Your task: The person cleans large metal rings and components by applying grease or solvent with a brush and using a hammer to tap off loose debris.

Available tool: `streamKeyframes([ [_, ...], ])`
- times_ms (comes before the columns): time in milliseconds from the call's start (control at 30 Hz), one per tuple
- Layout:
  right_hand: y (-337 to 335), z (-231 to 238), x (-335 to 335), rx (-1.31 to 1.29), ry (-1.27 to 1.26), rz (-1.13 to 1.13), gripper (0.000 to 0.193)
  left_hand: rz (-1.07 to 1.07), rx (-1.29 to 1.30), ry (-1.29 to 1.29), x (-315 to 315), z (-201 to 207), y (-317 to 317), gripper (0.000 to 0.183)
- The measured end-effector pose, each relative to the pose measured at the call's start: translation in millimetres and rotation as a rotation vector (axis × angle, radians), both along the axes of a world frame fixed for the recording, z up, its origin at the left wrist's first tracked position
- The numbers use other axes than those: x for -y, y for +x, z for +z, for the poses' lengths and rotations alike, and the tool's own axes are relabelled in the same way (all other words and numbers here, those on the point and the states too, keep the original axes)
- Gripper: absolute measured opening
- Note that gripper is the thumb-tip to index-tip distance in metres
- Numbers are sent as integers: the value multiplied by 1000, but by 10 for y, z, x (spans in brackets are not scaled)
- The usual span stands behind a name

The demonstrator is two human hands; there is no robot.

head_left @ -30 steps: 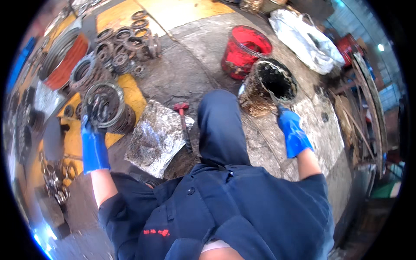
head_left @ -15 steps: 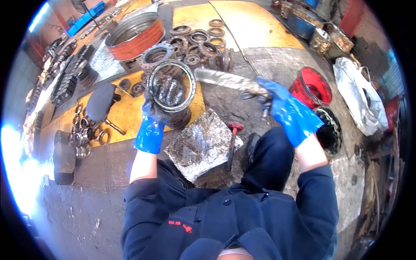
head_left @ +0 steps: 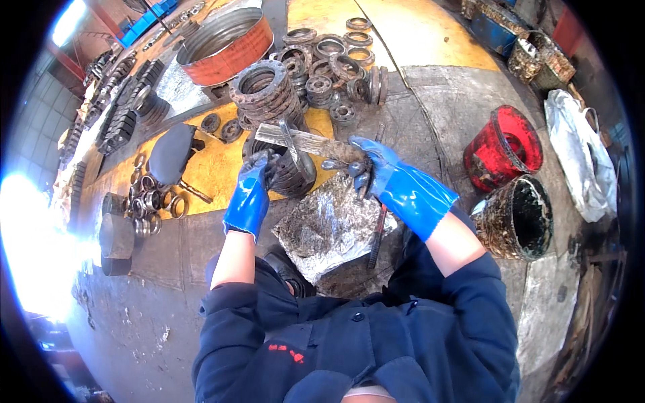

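My left hand [head_left: 252, 188], in a blue glove, is closed on a metal ring [head_left: 289, 142], now seen nearly edge-on. My right hand [head_left: 393, 178], gloved too, grips a flat wooden stick [head_left: 321, 144] with a worn, dirty surface. The stick points left and crosses the ring; whether it passes through it or only touches it, I cannot tell. Behind and below the ring stands a stack of dark rings [head_left: 293, 180]. Beneath my hands lies a grease-stained silvery sheet [head_left: 329, 232], and a hammer's handle [head_left: 377, 238] rests at its right side.
Ahead are a tall stack of rusty flanged rings [head_left: 259, 87] and a red round tub [head_left: 225, 50]. On the right stand a red bucket [head_left: 480, 158], a black-stained bucket [head_left: 500, 225] and a white sack [head_left: 578, 154]. Small rings [head_left: 151, 201] lie left, by a grey padded seat [head_left: 171, 151].
The ring has turned from face-on to nearly edge-on. The stick has moved left and down, now meeting the ring, and my hands are closer together. The view has shifted slightly.
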State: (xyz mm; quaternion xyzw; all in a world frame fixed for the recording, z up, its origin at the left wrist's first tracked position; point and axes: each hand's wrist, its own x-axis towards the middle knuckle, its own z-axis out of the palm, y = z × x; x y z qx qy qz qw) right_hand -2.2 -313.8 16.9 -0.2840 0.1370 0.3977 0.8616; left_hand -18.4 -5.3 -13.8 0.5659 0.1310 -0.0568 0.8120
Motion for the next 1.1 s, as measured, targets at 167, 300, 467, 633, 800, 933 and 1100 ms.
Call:
streamKeyframes([
  [167,-200,201,-155,48,-209,-260,31,-55,179,139,90,41,38,41],
  [300,-142,109,-120,0,-192,-288,31,-363,513,589,196,-246,249,37],
  [467,-157,315,-226,-128,-176,-312,32,-263,439,866,184,-170,192,45],
  [633,-204,337,-154,78,-117,-276,34,-112,601,720,152,-300,194,35],
  [800,-354,414,-62,348,-483,-215,39,-59,431,747,134,-252,142,28],
  [933,-594,820,-42,682,-1001,-65,39,-8,302,857,1,-82,97,29],
  [1100,-630,562,-150,1010,-795,-71,33,-20,319,1086,-92,-215,188,35],
])
